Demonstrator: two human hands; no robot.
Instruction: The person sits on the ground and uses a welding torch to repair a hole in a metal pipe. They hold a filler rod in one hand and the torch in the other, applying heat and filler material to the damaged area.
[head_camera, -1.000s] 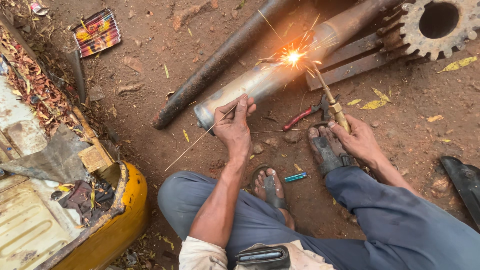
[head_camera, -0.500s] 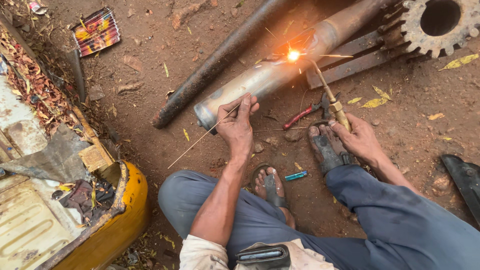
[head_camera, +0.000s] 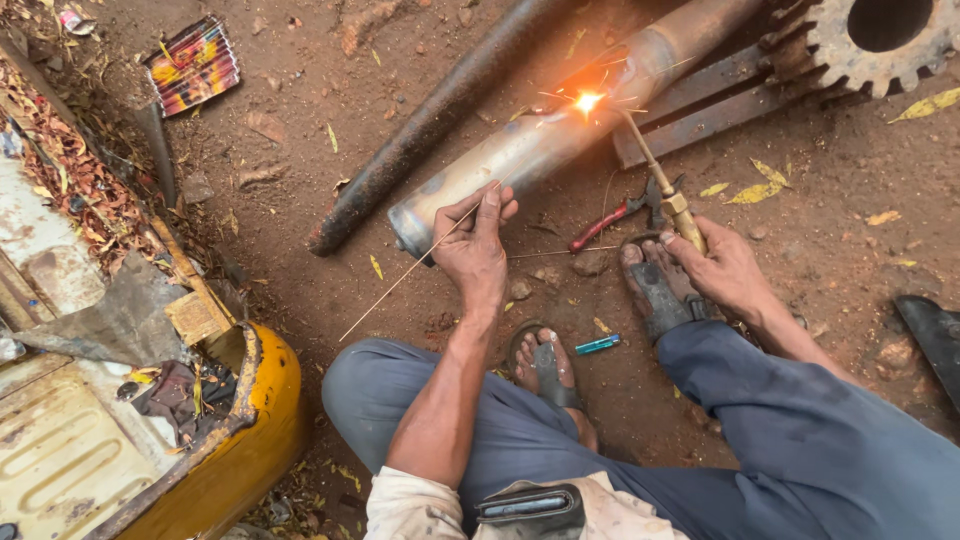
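Brazing a metal pipe (head_camera: 520, 160) lying on the ground: the right hand (head_camera: 725, 275) closes around the torch (head_camera: 660, 185), flame beyond it on the pipe; the left hand (head_camera: 475, 245) pinches a thin rod (head_camera: 420, 265). Pipe looks heavy, rigid and likely hot near the flame; grip its far cool end.

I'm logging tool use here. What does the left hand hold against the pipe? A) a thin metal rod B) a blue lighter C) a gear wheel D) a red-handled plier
A: the left hand pinches a thin metal rod that slants across the end of the pipe.
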